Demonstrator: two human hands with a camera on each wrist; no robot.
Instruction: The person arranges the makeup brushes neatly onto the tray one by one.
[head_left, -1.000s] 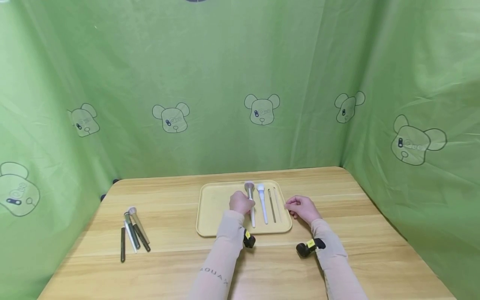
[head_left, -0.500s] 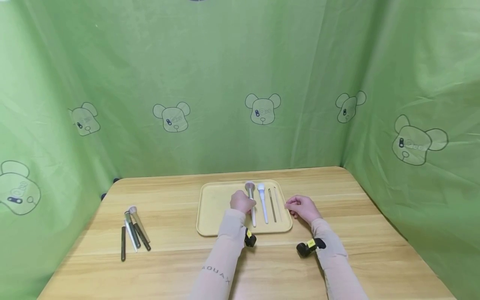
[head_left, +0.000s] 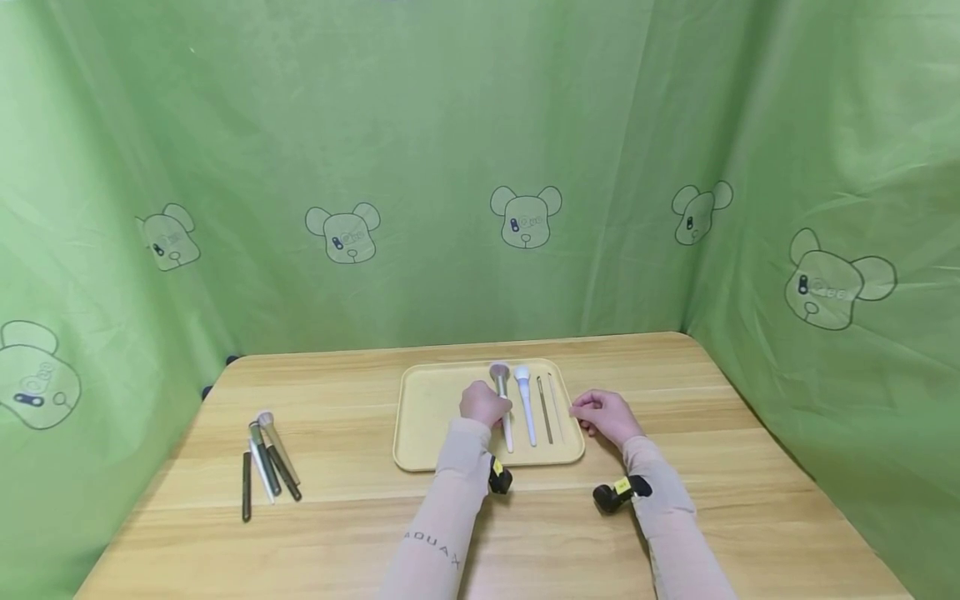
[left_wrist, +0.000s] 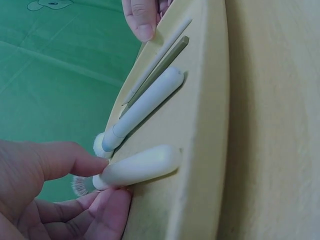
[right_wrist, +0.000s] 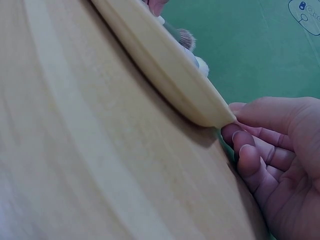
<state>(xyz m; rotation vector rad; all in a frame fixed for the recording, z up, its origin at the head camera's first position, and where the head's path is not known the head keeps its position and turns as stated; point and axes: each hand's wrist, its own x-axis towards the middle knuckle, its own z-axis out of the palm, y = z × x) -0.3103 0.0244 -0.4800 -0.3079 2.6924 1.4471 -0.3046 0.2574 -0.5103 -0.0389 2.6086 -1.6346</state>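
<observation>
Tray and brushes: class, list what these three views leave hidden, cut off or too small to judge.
- Head view: the left hand covers the middle of the cream-handled brush.
- Left wrist view: that brush's bristles are mostly behind the fingers.
- Right wrist view: the tray rim hides its contents; the right hand is cut off by the frame edge.
- Head view: the brushes on the table are too small to count surely.

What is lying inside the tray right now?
In the tray lie four tools: a brush pinched by the left hand, a white brush, and two thin sticks. The hand covers part of the brush handle.
</observation>
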